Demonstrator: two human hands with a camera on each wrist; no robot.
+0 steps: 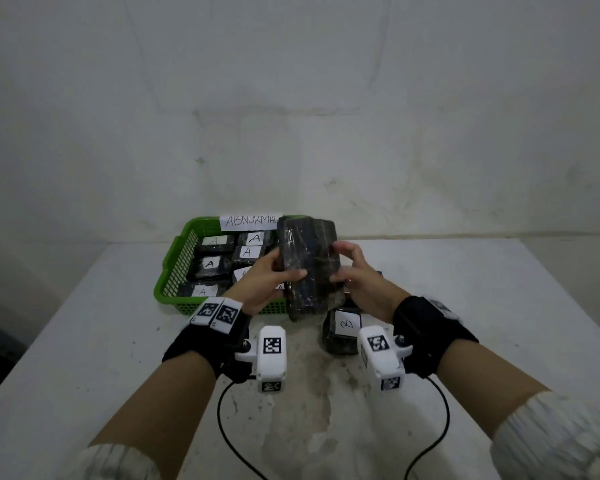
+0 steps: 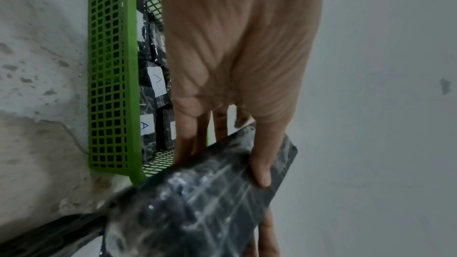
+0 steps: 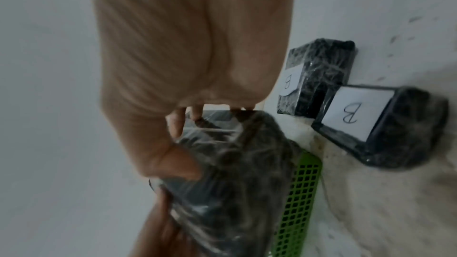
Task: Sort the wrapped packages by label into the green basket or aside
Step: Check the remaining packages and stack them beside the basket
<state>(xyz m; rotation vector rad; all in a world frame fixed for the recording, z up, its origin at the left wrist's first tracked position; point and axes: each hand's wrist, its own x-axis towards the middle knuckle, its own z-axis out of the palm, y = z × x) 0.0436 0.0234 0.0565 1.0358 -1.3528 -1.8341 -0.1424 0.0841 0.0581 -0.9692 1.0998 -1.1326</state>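
A long black package (image 1: 309, 265) wrapped in clear film is held up above the table, just right of the green basket (image 1: 174, 268). My left hand (image 1: 274, 271) grips its left edge, thumb on the near face. My right hand (image 1: 354, 271) grips its right edge. No label shows on the face turned to me. In the left wrist view the package (image 2: 197, 208) lies under my thumb. In the right wrist view the package (image 3: 235, 163) sits between my fingers and thumb. The basket holds several black packages marked A (image 1: 255, 239).
A paper sign reading ABNORMAL (image 1: 252, 221) stands on the basket's far rim. Two packages marked B (image 3: 351, 116) (image 3: 288, 81) lie on the white table right of the basket; one shows in the head view (image 1: 343, 323). A wall rises behind the table.
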